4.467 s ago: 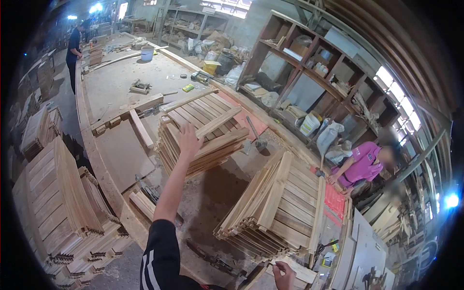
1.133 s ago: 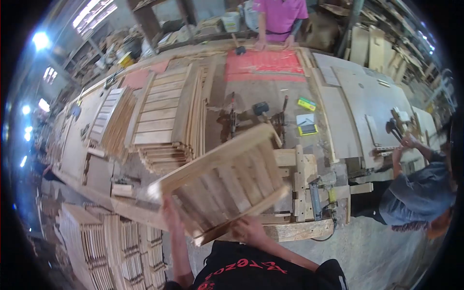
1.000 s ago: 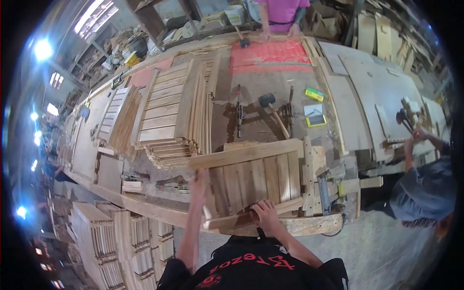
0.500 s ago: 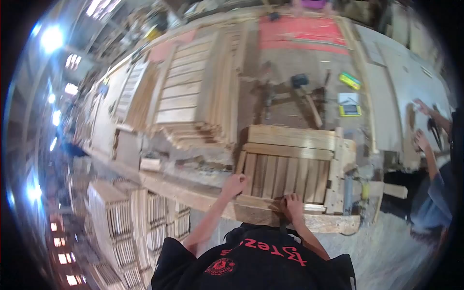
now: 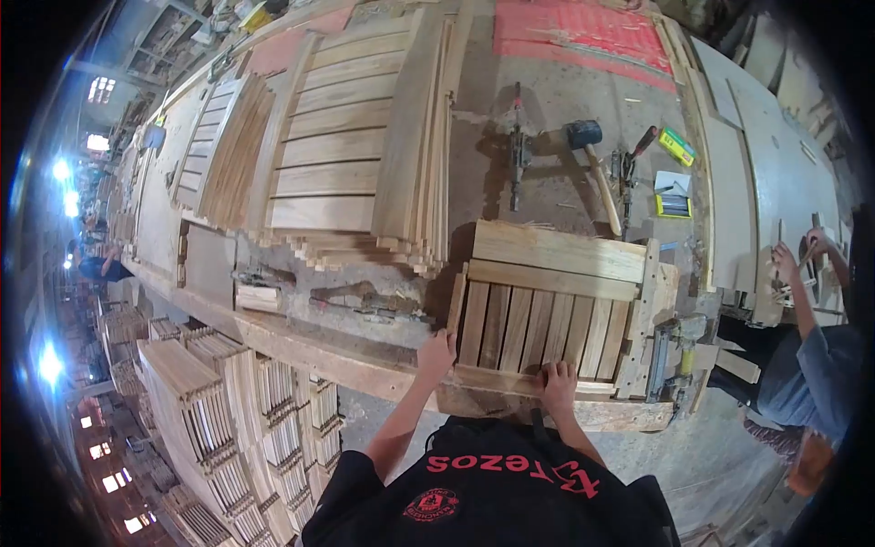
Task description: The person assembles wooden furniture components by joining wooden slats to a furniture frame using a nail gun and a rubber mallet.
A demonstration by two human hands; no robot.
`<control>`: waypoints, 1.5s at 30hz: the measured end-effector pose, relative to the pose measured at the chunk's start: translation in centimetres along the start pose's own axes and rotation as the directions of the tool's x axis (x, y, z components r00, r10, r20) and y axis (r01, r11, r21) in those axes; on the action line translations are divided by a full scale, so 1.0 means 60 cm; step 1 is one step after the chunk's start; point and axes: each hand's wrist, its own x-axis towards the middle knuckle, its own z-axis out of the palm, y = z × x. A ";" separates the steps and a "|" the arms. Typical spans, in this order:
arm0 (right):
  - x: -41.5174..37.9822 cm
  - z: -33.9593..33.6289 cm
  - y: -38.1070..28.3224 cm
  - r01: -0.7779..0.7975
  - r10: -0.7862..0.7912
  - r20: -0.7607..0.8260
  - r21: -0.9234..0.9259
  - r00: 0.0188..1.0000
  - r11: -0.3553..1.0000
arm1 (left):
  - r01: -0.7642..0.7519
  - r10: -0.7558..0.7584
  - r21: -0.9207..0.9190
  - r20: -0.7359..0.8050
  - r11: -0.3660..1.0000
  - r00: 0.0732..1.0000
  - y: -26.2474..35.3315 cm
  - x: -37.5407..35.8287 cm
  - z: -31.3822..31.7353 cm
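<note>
A slatted wooden panel lies on the workbench right in front of me, its slats running away from my body between a front and a back rail. My left hand is closed at the panel's front left corner. Fingers of my right hand curl over the front rail, right of its middle. A wide loose-looking board lies along the panel's far side. Against the right end stand a wooden block strip and a metal clamp.
Stacked slatted panels fill the bench's left. Beyond my panel lie a mallet, a bar clamp, a screwdriver and small yellow boxes. More panels stand on the floor at left. A co-worker handles wood pieces at right.
My view has shifted, bringing the bench nearer. My left hand has moved slightly down along the panel's corner; my right hand stays on the front rail. The co-worker's hands have moved closer together.
</note>
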 end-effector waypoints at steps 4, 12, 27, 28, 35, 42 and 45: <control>-0.006 0.022 0.014 -0.014 0.014 0.007 -0.034 1.000 0.999 | -0.077 0.076 0.015 0.044 0.997 0.996 -0.008 0.002 0.012; 0.002 0.005 0.000 -0.092 0.092 0.050 0.000 0.995 0.996 | 0.051 -0.300 -0.370 -0.655 0.928 0.693 -0.233 0.126 -0.087; -0.007 -0.007 0.006 -0.073 0.072 0.036 0.034 0.997 0.997 | -0.191 -0.684 -0.956 0.012 -0.221 0.729 -0.383 0.099 -0.251; -0.004 -0.007 0.005 -0.076 0.075 0.047 0.029 0.996 0.997 | -0.201 -0.604 -0.965 -0.060 -0.169 0.795 -0.304 0.074 -0.260; 0.003 -0.005 0.008 -0.049 0.050 -0.020 0.046 0.999 0.998 | 0.042 0.181 -0.612 0.298 0.790 0.937 -0.145 0.095 -0.268; -0.002 -0.006 0.002 -0.103 0.103 0.047 -0.006 0.994 0.995 | -0.046 0.076 -0.404 0.060 0.914 0.995 -0.164 0.100 -0.193; -0.003 0.007 0.008 -0.059 0.061 0.068 -0.032 0.996 0.998 | -0.363 0.337 -0.092 -0.220 0.927 0.915 -0.113 0.096 -0.171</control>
